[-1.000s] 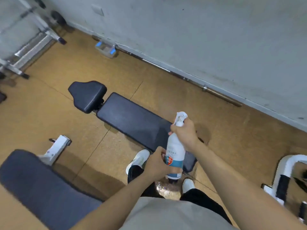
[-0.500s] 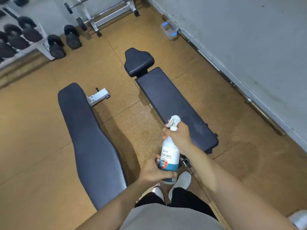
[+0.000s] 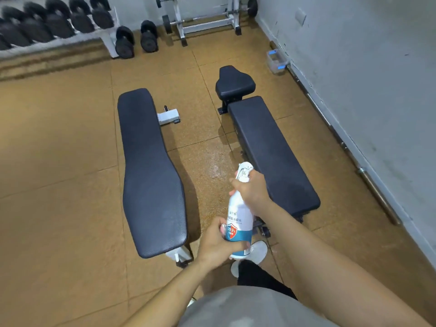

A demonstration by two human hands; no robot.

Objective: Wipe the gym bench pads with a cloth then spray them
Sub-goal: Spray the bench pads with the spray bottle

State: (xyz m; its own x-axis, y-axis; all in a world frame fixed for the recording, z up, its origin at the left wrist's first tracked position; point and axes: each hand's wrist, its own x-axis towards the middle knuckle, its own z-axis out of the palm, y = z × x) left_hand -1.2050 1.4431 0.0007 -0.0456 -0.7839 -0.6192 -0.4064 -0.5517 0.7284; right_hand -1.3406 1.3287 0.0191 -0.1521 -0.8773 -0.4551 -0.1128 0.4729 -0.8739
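Observation:
I hold a white spray bottle [image 3: 238, 215] with a blue and red label upright between two black bench pads. My right hand [image 3: 253, 188] grips its neck just under the white trigger head. My left hand [image 3: 218, 241] wraps the lower body of the bottle. The left bench pad [image 3: 148, 166] is long and flat. The right bench pad [image 3: 269, 152] is rectangular, with a separate black seat pad [image 3: 234, 82] at its far end. No cloth is in view.
Black dumbbells [image 3: 70, 20] fill a rack at the far left, and two more stand on the floor [image 3: 135, 41]. A white weight rack [image 3: 205, 17] stands at the back. A barbell [image 3: 368, 175] lies along the right wall. A clear box [image 3: 276, 60] sits by the wall.
The view has swung left, so both benches now run straight away from me. Both hands keep their grip on the bottle. Wet spots show on the floor between the benches.

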